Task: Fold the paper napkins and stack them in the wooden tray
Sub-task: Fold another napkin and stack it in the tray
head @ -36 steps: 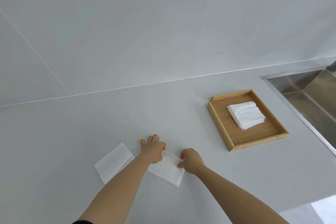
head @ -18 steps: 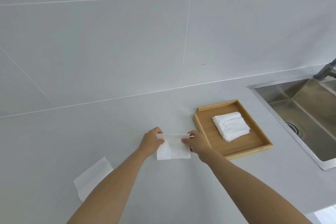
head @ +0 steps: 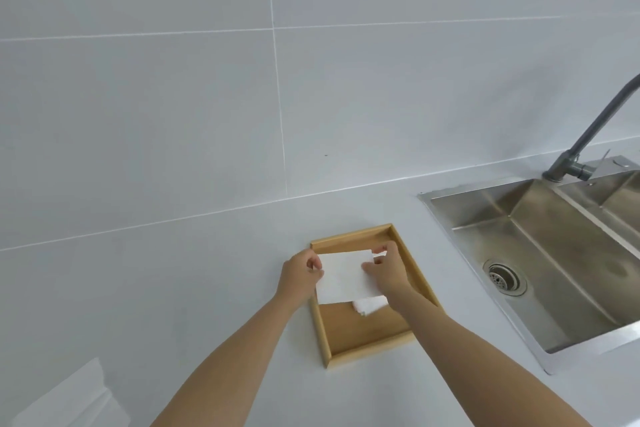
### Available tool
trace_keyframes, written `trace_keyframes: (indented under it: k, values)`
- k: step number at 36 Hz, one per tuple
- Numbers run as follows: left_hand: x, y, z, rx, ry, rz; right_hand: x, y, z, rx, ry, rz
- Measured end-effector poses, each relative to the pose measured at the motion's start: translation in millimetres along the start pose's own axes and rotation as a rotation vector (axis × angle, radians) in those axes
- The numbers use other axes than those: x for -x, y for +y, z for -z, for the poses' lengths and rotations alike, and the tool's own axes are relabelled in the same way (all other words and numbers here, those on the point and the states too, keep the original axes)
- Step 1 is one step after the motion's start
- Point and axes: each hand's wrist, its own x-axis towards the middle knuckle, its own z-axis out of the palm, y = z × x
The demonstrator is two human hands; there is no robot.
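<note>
A folded white paper napkin (head: 343,277) hangs over the wooden tray (head: 363,347), held by both hands. My left hand (head: 299,276) pinches its left edge and my right hand (head: 386,270) pinches its right edge. Beneath it, only a corner of the stack of folded napkins (head: 370,306) in the tray shows; the held napkin and my right hand hide the remainder. Another white napkin (head: 74,400) lies flat on the counter at the lower left.
A steel sink (head: 540,253) with a drain (head: 504,277) is set into the grey counter just right of the tray. A dark faucet (head: 588,135) rises at its back. A tiled wall stands behind the counter.
Both hands have carried the folded napkin from the counter rightward and forward until it is over the tray. The view has swung right, so the flat napkin now sits at the lower left.
</note>
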Motion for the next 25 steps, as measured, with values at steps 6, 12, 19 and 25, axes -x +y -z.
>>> trace_keyframes:
  k: [6, 12, 19, 25]
  values:
    - [-18, 9, -44, -0.036, -0.016, 0.022, -35, 11, 34, 0.14, -0.028, 0.007]
    - [-28, 13, -73, -0.095, -0.027, 0.081, -57, 23, 51, 0.295, -0.054, 0.006]
    - [-34, 10, -84, -0.224, -0.068, 0.069, -69, 35, 52, 0.449, -0.167, 0.017]
    - [-30, 7, -86, -0.29, -0.084, 0.068, -68, 40, 46, 0.616, -0.251, 0.061]
